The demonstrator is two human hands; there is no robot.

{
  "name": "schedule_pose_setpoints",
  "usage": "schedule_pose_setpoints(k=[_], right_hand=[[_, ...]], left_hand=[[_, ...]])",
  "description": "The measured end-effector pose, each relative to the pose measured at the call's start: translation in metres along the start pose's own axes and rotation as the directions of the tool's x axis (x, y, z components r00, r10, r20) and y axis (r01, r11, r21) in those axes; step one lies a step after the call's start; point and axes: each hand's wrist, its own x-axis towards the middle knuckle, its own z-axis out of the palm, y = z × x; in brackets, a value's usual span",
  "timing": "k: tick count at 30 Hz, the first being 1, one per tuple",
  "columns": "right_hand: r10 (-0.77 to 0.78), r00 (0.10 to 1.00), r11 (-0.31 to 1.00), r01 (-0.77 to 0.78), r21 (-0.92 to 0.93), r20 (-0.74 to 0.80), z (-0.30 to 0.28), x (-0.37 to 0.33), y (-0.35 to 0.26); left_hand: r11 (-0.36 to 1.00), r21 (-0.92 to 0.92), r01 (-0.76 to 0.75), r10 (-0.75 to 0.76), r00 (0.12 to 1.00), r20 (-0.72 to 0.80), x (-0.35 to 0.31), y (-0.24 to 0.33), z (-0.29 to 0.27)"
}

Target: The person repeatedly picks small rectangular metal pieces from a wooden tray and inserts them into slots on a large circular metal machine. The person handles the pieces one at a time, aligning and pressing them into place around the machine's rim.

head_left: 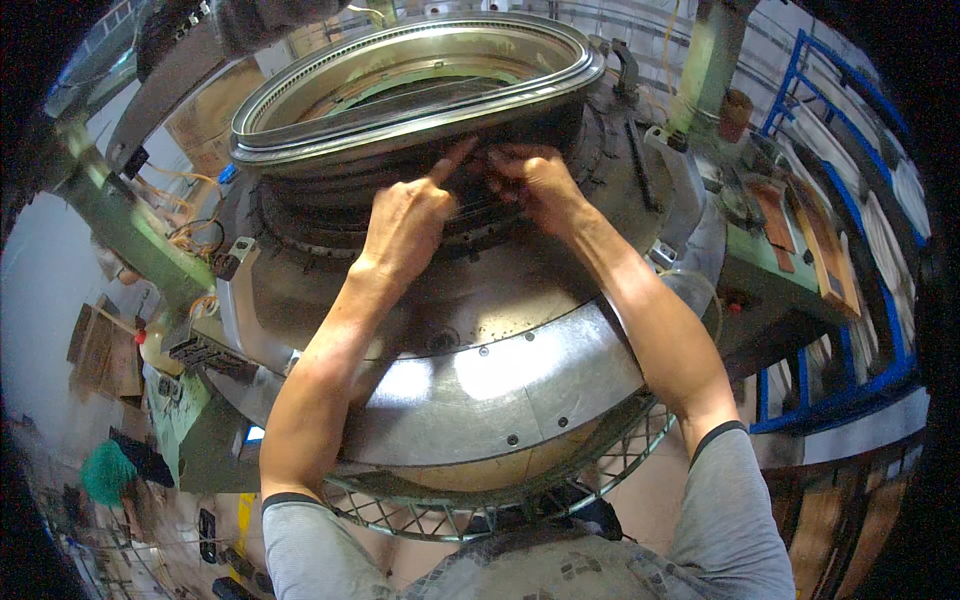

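Observation:
A large round machine stands before me, with a shiny oval-looking metal ring [415,135] on top and a dark cylinder wall [330,200] beneath it. My left hand [410,220] is at the front of this wall, its index finger stretched out toward the dark surface and the other fingers curled. Just to its right, my right hand [535,182] has its fingers bent together in a pinch close to the same wall. Whatever is between those fingertips is too small and dark to make out. Both forearms reach over the curved metal plate [500,385].
Green posts [712,65] rise at the machine's sides, with loose wires on the left. A blue rack [850,90] with pale bundles stands to the right. Wooden pieces [822,240] lie on the green side surface. A person with a green head covering [108,472] is at lower left.

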Motion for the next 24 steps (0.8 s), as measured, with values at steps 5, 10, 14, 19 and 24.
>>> schedule_pose_setpoints(k=[5,10,14,19,24], right_hand=[[0.120,0.986,0.981,-0.135,0.139,0.116,0.014,-0.005,0.003],[-0.038,0.998,0.984,0.047,-0.172,0.056,0.009,-0.018,-0.015],[0.095,0.960,0.880,0.043,-0.474,0.263,0.000,-0.034,-0.017],[0.081,0.964,0.777,0.097,-0.622,0.252,-0.025,-0.035,-0.016],[0.105,0.943,0.799,0.110,-0.592,0.317,-0.049,-0.038,-0.011]], left_hand=[[0.987,-0.155,0.038,-0.065,0.983,-0.174,-0.010,0.013,-0.017],[0.261,-0.945,0.198,-0.575,0.818,0.013,-0.010,0.031,-0.015],[-0.197,-0.952,0.235,-0.631,0.712,0.307,0.010,0.038,-0.002],[-0.377,-0.890,0.258,-0.571,0.691,0.442,0.029,0.047,0.021],[-0.511,-0.824,0.244,-0.536,0.660,0.527,0.027,0.051,0.046]])
